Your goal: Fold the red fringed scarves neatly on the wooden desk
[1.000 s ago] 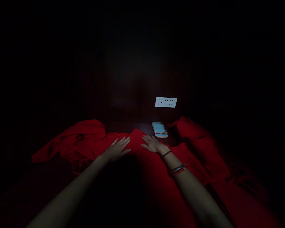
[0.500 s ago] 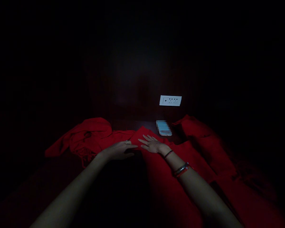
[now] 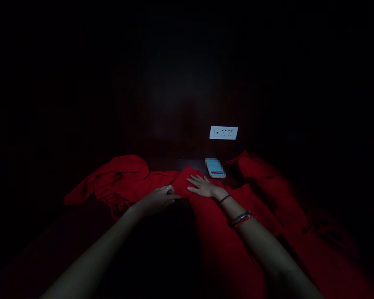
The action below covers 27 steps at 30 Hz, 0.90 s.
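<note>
Red cloth point(image 3: 218, 236) before me. My right hand point(image 3: 202, 187) flat on it, fingers spread, likely so cloth does not slide. Left hand point(image 3: 157, 200) curled at edge; whether pinching, cannot tell. Phone point(image 3: 215, 167) just beyond, perhaps out of way.

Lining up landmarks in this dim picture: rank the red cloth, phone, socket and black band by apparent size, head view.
1. Red cloth
2. Phone and socket: too alike to rank
3. Black band

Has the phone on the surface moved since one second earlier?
No. The phone keeps its place below and slightly left of the white socket plate; both shifted rightward together in the picture, suggesting the camera moved instead.
</note>
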Motion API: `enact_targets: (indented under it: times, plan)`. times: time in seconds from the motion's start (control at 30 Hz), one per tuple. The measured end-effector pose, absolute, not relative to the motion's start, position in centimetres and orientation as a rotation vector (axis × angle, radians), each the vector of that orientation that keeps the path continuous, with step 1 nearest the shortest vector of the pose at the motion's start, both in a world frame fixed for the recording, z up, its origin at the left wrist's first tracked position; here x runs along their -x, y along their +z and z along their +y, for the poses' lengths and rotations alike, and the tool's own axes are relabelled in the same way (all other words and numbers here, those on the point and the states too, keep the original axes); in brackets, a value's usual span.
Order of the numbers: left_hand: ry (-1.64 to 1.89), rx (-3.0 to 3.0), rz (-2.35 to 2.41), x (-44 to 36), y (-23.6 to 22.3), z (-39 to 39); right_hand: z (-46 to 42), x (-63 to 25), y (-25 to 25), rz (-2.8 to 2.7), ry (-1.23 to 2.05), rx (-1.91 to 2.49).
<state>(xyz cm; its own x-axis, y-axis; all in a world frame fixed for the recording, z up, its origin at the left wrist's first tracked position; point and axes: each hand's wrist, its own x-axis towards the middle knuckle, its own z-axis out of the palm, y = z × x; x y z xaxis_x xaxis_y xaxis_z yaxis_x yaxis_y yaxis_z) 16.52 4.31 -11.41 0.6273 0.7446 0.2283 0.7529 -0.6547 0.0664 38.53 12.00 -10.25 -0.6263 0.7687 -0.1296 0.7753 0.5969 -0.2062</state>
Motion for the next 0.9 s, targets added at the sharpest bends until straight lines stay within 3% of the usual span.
enact_targets:
  times: [0.13, 0.43, 0.6, 0.9]
  plan:
    - [-0.418, 2.658, -1.349, -16.8, -12.1, 5.0, 11.9, -38.7, -10.2, 2.706, -0.365, -1.464]
    - [-0.037, 2.787, -1.622, -17.4, -13.0, 5.8, 11.4, -38.7, -10.3, 2.632, -0.361, -1.506]
    - [-0.166, 2.700, -1.591, -17.2, -13.4, 5.4, 9.1, -40.5, -9.3, 2.812, -0.183, -1.509]
    - [-0.465, 2.748, -1.307, -21.2, -12.8, 4.8, 4.6, -43.8, -11.0, 2.593, -0.233, -1.699]
